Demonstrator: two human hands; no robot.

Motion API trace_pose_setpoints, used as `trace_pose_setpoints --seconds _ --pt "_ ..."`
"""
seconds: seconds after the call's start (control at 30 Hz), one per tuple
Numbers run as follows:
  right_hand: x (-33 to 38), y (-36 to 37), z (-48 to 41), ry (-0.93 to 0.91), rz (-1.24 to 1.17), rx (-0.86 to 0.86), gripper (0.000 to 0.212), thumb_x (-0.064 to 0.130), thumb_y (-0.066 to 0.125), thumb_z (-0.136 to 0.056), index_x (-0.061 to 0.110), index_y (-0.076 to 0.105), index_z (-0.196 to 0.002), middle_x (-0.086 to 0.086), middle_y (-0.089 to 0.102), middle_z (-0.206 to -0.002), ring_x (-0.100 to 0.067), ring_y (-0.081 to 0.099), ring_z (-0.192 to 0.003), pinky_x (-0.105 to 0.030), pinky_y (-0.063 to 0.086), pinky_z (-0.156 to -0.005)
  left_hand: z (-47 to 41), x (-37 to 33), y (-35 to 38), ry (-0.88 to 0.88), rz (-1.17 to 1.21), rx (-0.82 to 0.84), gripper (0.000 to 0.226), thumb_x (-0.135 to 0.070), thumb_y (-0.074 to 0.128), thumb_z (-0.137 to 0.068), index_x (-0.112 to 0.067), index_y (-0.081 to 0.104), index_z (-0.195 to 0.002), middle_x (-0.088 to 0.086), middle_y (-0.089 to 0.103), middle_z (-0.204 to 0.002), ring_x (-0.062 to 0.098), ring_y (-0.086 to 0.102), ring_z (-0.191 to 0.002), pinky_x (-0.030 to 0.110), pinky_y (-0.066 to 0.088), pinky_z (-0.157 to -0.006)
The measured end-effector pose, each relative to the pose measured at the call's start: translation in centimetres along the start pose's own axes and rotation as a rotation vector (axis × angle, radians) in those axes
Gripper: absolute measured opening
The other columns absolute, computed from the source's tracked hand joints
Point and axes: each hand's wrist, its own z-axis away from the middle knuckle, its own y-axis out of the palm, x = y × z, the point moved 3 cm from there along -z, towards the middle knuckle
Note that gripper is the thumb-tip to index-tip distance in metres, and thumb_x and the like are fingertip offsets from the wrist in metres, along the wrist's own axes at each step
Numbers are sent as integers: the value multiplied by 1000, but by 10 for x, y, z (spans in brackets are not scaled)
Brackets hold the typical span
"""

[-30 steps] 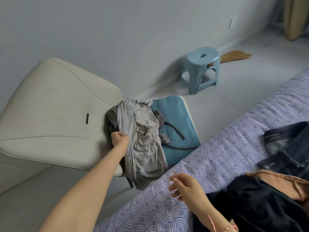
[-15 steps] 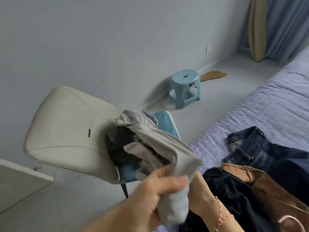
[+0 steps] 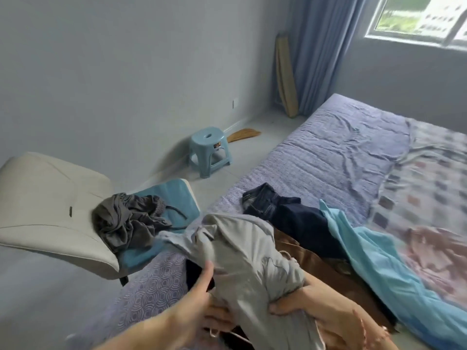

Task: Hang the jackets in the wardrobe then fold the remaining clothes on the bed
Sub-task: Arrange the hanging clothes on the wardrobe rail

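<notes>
Light grey fabric garment [image 3: 242,261] is bunched up and held over the near edge of the bed [image 3: 328,157], above the other clothes; both hands have it. The left hand [image 3: 202,306] enters from bottom left, forearm angled up to the right; its thumb [image 3: 206,270] is straight and points up against the front of the cloth, its fingers are tucked beneath, so it pinches the garment. The right hand [image 3: 310,304] enters from bottom right with its palm under the bundle; its fingers [image 3: 278,308] are curled round a lower fold, gripping it. There is a thin bracelet [image 3: 364,332] on that wrist, blurred. One end of the grey garment trails toward the chair.

Under and behind the bundle lies a brown garment [image 3: 316,263]; dark blue denim jeans [image 3: 273,205] lie past it, touching it; a light blue thin cloth [image 3: 379,261] drapes diagonally on the right; a black piece [image 3: 194,274] shows just beside the left thumb. All of it lies on the purple ring-patterned sheet; a checked quilt [image 3: 429,185] covers the bed's far right.

Left of the bed stands a cream padded chair [image 3: 38,198] with a blue seat cushion [image 3: 174,195], just beside the mattress edge; a crumpled dark grey garment [image 3: 126,223] lies on the cushion, a cord trailing from it. Farther off, a pale blue plastic stool [image 3: 209,155] stands on the floor near the wall, with a straw broom head [image 3: 243,135] behind it. A blue curtain [image 3: 321,46] hangs in the corner, a tan flat board [image 3: 285,77] leans beside it, and a window [image 3: 417,18] is at top right.
</notes>
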Motion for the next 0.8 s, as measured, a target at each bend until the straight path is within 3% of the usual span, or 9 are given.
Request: trace_pose_setpoints --seconds 0.03,0.07,0.1,0.23,0.37,0.53,0.63,0.7,0.8 --pt "-6 -5 11 -1 129 -26 59 -1 81 -45 11 71 -102 -17 68 -107 -25 65 -102 -42 52 -92 5 11 8 -58 -228 155 85 -71 33 -81 1 63 -115 24 63 -114 38 61 -104 48 53 -84" --pt "-13 -9 27 -23 192 -23 68 8 87 -41 15 69 -107 -14 68 -109 -23 63 -106 -42 50 -94 4 33 13 -15 -390 146 80 -69 37 -80 -2 64 -112 25 67 -102 38 66 -90 45 56 -74" --pt "-18 -13 51 -25 239 -58 74 16 91 -37 19 68 -108 -9 69 -109 -21 62 -108 -40 50 -94 1 53 24 -46 -352 187 70 -64 42 -82 -3 65 -107 25 69 -90 37 69 -77 41 56 -62" --pt "-42 -22 139 -36 127 -88 60 -4 76 -51 5 64 -109 -8 71 -100 -16 65 -97 -28 52 -81 16 136 50 -109 -611 167 43 -42 55 -88 -2 69 -93 17 66 -74 27 65 -66 32 52 -61" --pt "-63 -43 239 -104 63 -208 54 -9 71 -51 6 66 -103 -11 72 -93 -14 68 -86 -24 53 -71 54 206 68 -112 -725 258 42 -10 44 -92 -8 50 -50 4 50 -35 15 51 -32 17 39 -34" --pt "-85 -64 318 -140 246 -361 52 8 80 -58 18 68 -108 0 71 -107 -16 64 -104 -37 51 -92 66 228 119 141 -498 59 32 -15 33 -98 -8 55 -76 15 60 -73 30 54 -69 39 43 -60" --pt "-98 -54 361 -128 563 -505 25 30 77 -72 39 67 -92 24 68 -97 3 62 -93 -25 48 -91 89 231 158 139 -342 213 46 -19 28 -97 -2 68 -82 17 68 -68 32 60 -72 40 43 -67" --pt "-106 -41 368 97 827 -356 15 46 68 -76 44 55 -68 25 60 -73 3 55 -72 -19 48 -75 110 219 171 175 -294 324 43 -21 28 -97 1 65 -101 19 69 -71 31 62 -76 40 47 -70" --pt "-129 -51 379 233 882 -203 17 47 63 -84 31 62 -90 9 64 -93 -10 56 -85 -17 46 -69 136 218 196 298 -232 520 36 -19 36 -90 2 59 -108 19 71 -79 31 69 -72 38 51 -82"
